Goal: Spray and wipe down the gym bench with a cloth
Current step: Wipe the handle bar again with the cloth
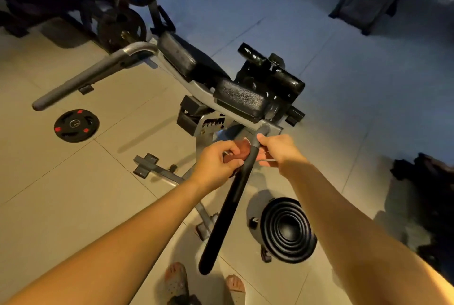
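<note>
Looking down at the gym bench (pixel 242 102) from above, its black pads sit just past my hands. My left hand (pixel 216 163) is clenched around a reddish-brown cloth (pixel 242 148), pressing it against the left side of the black handle bar (pixel 233 196) that sticks out toward me. My right hand (pixel 277 148) is on the other side of the bar, fingers curled around something thin and pale (can't tell what). A weight plate (pixel 76 125) lies on the tile floor (pixel 61 181) to the left, and stacked plates (pixel 287 229) sit near my feet.
</note>
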A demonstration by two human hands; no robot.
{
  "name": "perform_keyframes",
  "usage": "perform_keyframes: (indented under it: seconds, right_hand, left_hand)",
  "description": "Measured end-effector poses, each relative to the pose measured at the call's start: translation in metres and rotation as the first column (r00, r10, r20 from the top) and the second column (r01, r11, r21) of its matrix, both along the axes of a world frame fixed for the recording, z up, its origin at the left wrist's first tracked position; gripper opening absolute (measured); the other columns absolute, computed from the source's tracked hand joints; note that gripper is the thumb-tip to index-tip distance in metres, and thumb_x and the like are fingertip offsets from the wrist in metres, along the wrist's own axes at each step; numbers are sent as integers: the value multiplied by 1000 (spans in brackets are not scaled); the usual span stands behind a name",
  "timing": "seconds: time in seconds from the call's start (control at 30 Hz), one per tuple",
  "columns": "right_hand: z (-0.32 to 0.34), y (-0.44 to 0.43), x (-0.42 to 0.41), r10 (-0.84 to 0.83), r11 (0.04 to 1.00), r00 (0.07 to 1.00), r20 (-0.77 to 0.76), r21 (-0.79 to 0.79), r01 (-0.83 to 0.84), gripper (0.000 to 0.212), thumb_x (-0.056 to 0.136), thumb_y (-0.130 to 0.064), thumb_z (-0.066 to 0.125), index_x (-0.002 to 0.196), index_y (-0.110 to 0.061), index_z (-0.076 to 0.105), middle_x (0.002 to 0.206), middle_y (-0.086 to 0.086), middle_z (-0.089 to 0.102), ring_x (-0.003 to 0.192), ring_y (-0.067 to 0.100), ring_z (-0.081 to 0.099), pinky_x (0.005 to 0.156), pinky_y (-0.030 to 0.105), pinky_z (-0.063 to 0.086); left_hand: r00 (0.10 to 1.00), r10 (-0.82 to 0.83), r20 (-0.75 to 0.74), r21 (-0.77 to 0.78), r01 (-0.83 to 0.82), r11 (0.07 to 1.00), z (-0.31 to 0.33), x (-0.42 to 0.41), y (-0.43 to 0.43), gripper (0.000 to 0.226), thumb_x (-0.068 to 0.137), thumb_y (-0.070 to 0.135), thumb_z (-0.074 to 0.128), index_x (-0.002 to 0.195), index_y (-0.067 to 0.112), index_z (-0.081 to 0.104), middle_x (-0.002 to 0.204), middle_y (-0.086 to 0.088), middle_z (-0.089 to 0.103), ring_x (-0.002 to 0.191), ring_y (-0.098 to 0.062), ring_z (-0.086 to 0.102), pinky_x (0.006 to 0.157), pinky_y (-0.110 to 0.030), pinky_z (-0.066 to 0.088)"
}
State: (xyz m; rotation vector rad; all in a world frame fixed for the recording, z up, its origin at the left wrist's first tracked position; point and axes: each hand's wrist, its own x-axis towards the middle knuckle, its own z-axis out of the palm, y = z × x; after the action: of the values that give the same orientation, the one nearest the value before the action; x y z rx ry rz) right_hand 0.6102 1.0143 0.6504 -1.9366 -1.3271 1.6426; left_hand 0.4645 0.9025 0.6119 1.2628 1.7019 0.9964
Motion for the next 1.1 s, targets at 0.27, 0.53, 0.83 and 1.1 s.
perform_keyframes:
  seconds: [0.27, 0.53, 0.83, 1.1]
  right_hand:
    - [-3, -11, -7, 32, 999, 998, 57, -23, -31, 26, 104, -29, 59, 91, -6, 62, 72, 7, 59, 61, 15, 58, 62, 28, 56]
    - [-7, -9, -6, 61, 998, 998, 22, 24, -61, 26, 103, -31, 59, 88, -10, 65, 67, 3, 64, 59, 15, 64, 63, 32, 54]
    - [-18, -4, 7, 95, 995, 994, -47, 29, -94, 23, 103, -32, 60, 98, -10, 65, 82, 8, 71, 71, 19, 71, 69, 36, 58]
    - [-18, 1, 2, 163, 986, 986, -33, 30, -162, 26, 100, -37, 64, 90, -13, 64, 84, 8, 69, 75, 24, 68, 81, 44, 60]
  left_hand:
    - [990, -114, -84, 0, 114, 993, -9, -4, -73, 21, 87, 15, 78, 97, 26, 62, 92, 13, 68, 91, -4, 66, 78, -32, 59]
    - [985, 175, 8, -98, -173, 980, 12, 16, 0, 39, 86, 24, 80, 123, 22, 66, 96, 8, 67, 86, -4, 64, 74, -20, 52]
    - [988, -39, -151, -237, 2, 971, 2, 27, -115, 26, 87, 15, 80, 99, 34, 67, 81, 13, 67, 77, 0, 63, 66, -9, 42]
    - [944, 172, -281, 76, -157, 985, 7, 51, -1, 26, 80, 24, 85, 102, 27, 71, 110, 5, 49, 106, -17, 50, 91, -29, 43]
